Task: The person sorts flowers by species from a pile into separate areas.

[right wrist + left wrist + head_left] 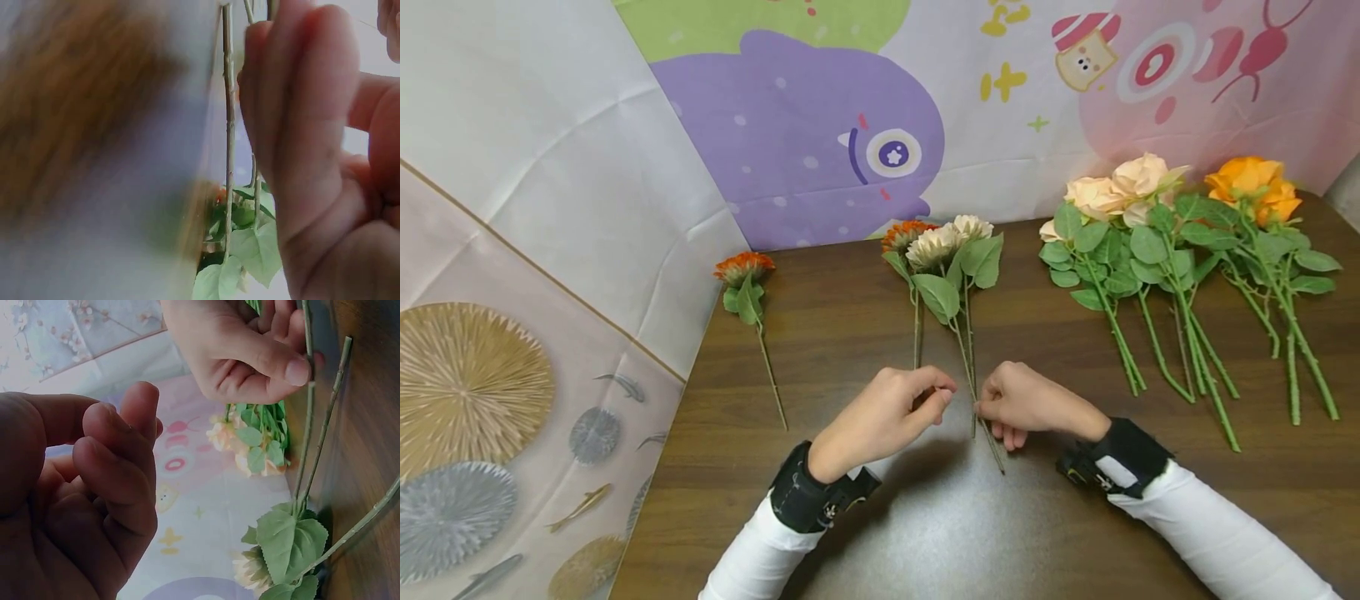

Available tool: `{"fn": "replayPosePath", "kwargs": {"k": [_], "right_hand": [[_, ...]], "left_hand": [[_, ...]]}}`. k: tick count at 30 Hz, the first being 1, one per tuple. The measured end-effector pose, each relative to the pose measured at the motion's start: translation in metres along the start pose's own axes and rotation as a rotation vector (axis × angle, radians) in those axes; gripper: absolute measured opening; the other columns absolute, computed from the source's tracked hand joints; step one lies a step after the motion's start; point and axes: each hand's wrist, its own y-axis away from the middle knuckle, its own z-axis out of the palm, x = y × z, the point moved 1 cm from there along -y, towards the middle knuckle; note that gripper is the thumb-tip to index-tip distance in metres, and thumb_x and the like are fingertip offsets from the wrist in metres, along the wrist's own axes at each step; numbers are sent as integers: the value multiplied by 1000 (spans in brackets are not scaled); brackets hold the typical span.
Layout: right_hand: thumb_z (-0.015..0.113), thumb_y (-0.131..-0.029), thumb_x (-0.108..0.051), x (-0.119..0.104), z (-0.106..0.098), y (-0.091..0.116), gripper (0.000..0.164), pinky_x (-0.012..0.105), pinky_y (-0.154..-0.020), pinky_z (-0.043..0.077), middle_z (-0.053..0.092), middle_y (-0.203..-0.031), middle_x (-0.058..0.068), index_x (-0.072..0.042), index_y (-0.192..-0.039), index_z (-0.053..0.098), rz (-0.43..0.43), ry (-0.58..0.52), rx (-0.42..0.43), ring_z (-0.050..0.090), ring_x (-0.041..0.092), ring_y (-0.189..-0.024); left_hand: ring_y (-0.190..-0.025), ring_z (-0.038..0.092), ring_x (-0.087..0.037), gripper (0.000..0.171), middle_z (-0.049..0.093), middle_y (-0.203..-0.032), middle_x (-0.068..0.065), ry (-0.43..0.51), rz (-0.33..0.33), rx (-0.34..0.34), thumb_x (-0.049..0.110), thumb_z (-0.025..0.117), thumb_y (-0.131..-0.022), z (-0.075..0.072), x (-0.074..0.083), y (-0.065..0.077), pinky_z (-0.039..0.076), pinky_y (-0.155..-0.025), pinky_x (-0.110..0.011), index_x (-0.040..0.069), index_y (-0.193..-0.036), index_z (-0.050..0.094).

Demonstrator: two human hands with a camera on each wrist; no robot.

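Two cream flowers [934, 249] with green leaves lie side by side on the table, their thin stems crossing toward me. My right hand [1033, 402] pinches one of these stems [304, 434] between thumb and fingers, low on its length; the left wrist view shows the thumb pressed on it. Just left of the stems, my left hand [880, 415] hovers with loosely curled fingers [122, 450] and nothing in them. An orange flower [904, 236] lies against the cream ones, its stem running down beside theirs toward my left hand.
Another orange flower [743, 268] lies alone at the left of the brown table [842, 300]. Peach roses [1097, 198] and orange roses [1251, 182] lie at the right, stems toward me. A printed cloth [820, 125] stands behind the table's far edge.
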Motion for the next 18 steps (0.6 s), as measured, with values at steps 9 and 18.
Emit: {"fn": "replayPosePath", "kwargs": {"k": [9, 18], "right_hand": [[59, -97, -9, -1, 1, 3, 23, 28, -43, 49, 64, -70, 4, -3, -117, 69, -136, 6, -113, 58, 14, -48], [61, -96, -12, -4, 7, 5, 35, 19, -50, 36, 48, -59, -13, -2, -130, 63, -221, 190, -170, 41, 0, -47]], "left_hand": [[-53, 43, 3, 15, 62, -74, 7, -15, 9, -18, 10, 54, -101, 0, -1, 0, 38, -49, -16, 8, -104, 68], [-57, 47, 2, 15, 60, -73, 6, -23, -4, -28, 10, 55, -101, -5, -2, 2, 42, -52, -16, 6, -104, 69]]}}
